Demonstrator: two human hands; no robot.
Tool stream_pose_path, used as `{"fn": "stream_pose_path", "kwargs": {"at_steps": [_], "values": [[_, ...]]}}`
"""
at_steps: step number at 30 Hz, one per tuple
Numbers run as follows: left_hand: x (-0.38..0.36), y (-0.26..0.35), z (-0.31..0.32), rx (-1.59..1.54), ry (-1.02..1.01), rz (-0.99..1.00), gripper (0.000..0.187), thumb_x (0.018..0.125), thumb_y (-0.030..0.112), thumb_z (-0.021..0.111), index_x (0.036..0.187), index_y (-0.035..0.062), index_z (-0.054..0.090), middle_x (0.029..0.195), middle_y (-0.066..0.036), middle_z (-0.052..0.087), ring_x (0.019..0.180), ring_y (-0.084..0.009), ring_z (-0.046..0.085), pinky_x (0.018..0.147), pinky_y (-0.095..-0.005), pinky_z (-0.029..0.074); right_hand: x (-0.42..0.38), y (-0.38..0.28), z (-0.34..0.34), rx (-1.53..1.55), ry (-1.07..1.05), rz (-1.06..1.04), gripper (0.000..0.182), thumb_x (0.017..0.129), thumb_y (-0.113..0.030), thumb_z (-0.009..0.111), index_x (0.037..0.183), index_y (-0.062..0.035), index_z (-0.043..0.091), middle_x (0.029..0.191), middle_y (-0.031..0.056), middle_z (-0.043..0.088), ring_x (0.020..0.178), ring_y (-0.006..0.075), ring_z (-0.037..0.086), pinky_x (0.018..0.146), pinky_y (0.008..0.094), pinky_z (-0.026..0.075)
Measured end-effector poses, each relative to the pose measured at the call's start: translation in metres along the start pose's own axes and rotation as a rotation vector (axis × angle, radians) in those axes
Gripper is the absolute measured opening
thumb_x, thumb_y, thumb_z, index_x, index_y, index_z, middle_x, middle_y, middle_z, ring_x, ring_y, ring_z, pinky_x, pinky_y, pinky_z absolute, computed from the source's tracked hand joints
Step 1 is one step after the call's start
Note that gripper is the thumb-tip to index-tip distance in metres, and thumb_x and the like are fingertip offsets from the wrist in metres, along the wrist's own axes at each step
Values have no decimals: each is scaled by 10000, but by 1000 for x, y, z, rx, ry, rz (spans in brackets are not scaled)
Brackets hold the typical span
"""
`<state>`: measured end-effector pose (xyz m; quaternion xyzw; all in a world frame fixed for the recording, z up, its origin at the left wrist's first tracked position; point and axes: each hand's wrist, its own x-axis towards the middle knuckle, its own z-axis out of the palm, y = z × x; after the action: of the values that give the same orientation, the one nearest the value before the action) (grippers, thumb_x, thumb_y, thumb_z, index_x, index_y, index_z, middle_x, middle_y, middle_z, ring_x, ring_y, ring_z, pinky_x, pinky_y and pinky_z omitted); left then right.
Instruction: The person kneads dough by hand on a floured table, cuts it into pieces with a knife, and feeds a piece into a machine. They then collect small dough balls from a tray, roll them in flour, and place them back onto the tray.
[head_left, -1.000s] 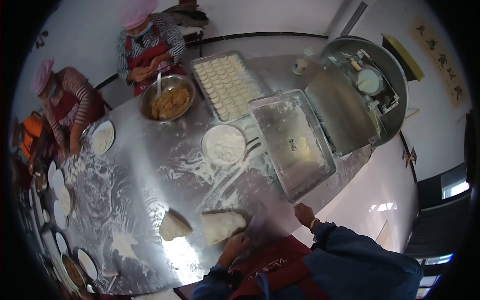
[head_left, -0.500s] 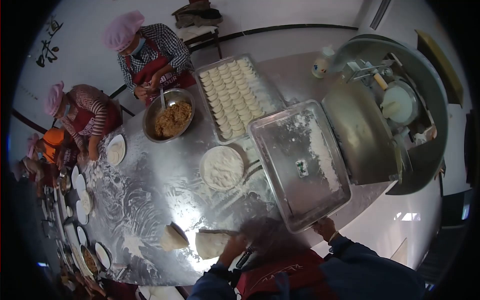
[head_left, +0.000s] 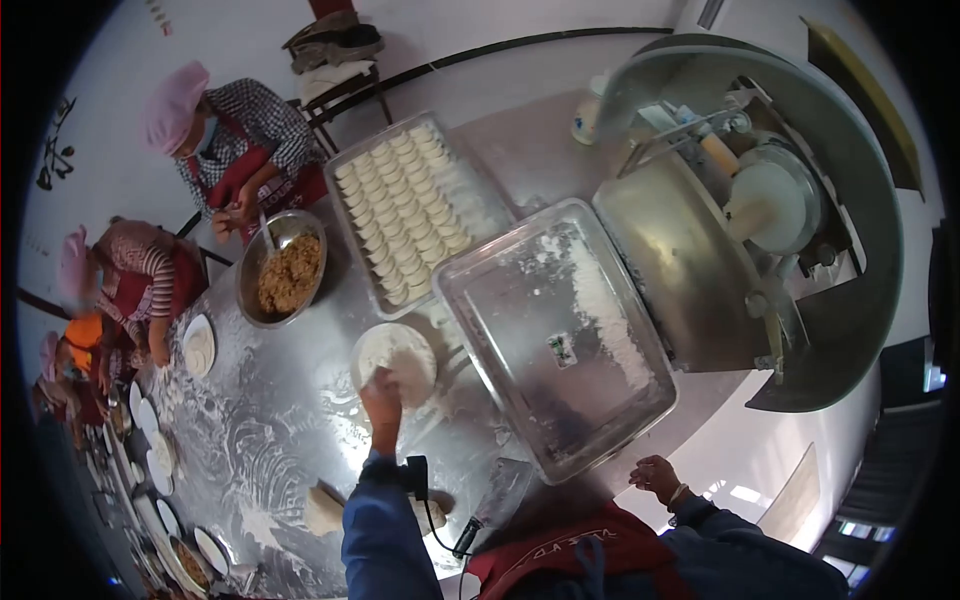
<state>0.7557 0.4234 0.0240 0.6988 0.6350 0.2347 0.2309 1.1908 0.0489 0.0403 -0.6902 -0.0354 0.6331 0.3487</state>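
My left hand (head_left: 381, 400) reaches over the table to a round bowl of white flour (head_left: 415, 355). Its fingers look bunched together at the flour's surface, though blurred. Off the near right corner of a large metal tray (head_left: 470, 330), my right hand (head_left: 655, 478) hangs with loosely bent fingers, apart from the tray and holding nothing visible. Flour streaks and a small printed packet (head_left: 562, 349) lie in that tray. Beside my apron rests a broad flat blade (head_left: 508, 488) with a black handle. Two dough pieces, one a pale lump (head_left: 323, 512), sit partly behind my left forearm.
Rows of dumplings (head_left: 400, 215) fill another tray behind. A metal bowl of filling (head_left: 290, 280) stands before a co-worker in a pink cap (head_left: 178, 105). More people and plates (head_left: 199, 346) line the left side. A large machine (head_left: 690, 270) occupies the right.
My left hand has moved from beside the dough forward to the flour bowl. My right hand has let go of the tray's edge. The whole view has shifted.
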Motion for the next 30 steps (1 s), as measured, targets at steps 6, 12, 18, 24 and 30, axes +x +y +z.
{"fn": "stream_pose_path", "kwargs": {"at_steps": [6,12,18,24,30], "values": [[63,130,-51,-585,439,-82,166,891,57,462,931,0,613,753,-94,656,660,-162,622,592,-287,478,-4,33,-27,-22,73,65,184,912,-94,434,1077,-21,466,919,190,630,802,295,656,630,348,539],[54,210,-19,-691,-161,171,212,886,38,479,1072,14,579,872,-95,649,842,-237,623,800,-327,487,1,47,-37,65,-132,-45,244,883,-116,554,1085,-14,462,915,133,630,843,240,655,684,328,540],[11,234,5,-648,-405,317,567,820,129,637,1326,57,391,1297,-154,459,1193,-276,456,1029,-352,345,9,53,-26,-8,-117,-20,251,886,-106,536,1109,-39,442,952,135,621,865,239,651,696,334,544],[-99,69,-44,-147,-19,-56,711,738,129,705,1358,73,363,1311,-197,440,1228,-357,403,1016,-389,344,3,41,1,-146,-94,-13,265,862,-80,541,1102,-28,439,889,145,625,787,249,659,602,334,547],[-213,-113,-147,245,71,-891,1047,644,432,778,1439,138,162,1345,-294,319,1253,-437,296,992,-535,297,-18,47,39,-235,-63,56,249,885,-169,533,1083,-41,453,867,130,609,761,236,644,598,311,518]]}}
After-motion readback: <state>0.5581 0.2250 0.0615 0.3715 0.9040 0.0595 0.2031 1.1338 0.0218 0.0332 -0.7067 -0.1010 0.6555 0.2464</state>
